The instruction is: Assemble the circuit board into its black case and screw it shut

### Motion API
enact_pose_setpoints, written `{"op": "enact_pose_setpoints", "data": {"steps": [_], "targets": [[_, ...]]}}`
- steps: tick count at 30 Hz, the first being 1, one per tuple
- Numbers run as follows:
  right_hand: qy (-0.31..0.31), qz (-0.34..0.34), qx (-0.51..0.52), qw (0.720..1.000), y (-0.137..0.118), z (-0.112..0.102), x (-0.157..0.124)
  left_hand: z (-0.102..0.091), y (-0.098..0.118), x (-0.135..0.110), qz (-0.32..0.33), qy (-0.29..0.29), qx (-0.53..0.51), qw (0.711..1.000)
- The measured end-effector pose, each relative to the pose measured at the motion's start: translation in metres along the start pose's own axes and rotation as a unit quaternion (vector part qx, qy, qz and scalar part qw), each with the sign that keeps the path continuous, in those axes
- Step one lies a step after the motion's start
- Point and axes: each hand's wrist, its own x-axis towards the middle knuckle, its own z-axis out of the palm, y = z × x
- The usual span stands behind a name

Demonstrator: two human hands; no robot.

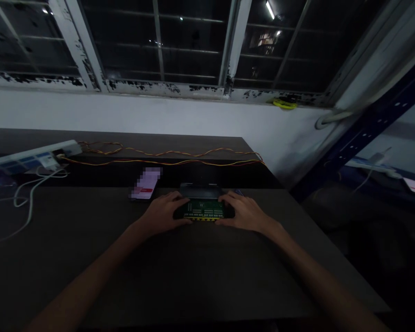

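A green circuit board (204, 207) with a row of yellow connectors along its near edge lies low over the dark table, between my hands. My left hand (166, 212) grips its left end, thumb at the near edge and fingers at the far side. At the right end, my right hand (244, 212) holds it in the same way. Just behind the board is a dark, flat casing-like piece (200, 190), whose kind is hard to make out in the dim light. Some fingertips are hidden behind the board.
A lit phone (147, 183) lies left of the board. Farther left are a white power strip (38, 154) and a white cable (31, 203). Twisted red and yellow wires (173, 153) run along the back. A blue metal post (359, 124) stands at the right.
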Motion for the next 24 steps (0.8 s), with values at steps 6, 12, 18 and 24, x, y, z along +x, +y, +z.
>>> {"op": "enact_pose_setpoints", "data": {"steps": [6,12,18,24], "targets": [[-0.012,-0.006,0.019,1.0,0.0,-0.001,0.001,0.002,0.001,-0.001,-0.008,0.003,0.036,0.999],[-0.013,-0.008,0.031,0.999,0.0,-0.001,0.003,0.0,0.006,-0.001,-0.016,-0.005,0.013,1.0],[-0.005,-0.004,0.046,0.999,-0.002,-0.003,0.004,-0.002,0.006,-0.001,-0.027,0.0,-0.019,0.999],[0.031,0.0,0.08,0.996,-0.007,-0.011,0.0,-0.012,0.01,-0.001,-0.043,0.037,-0.09,0.994]]}}
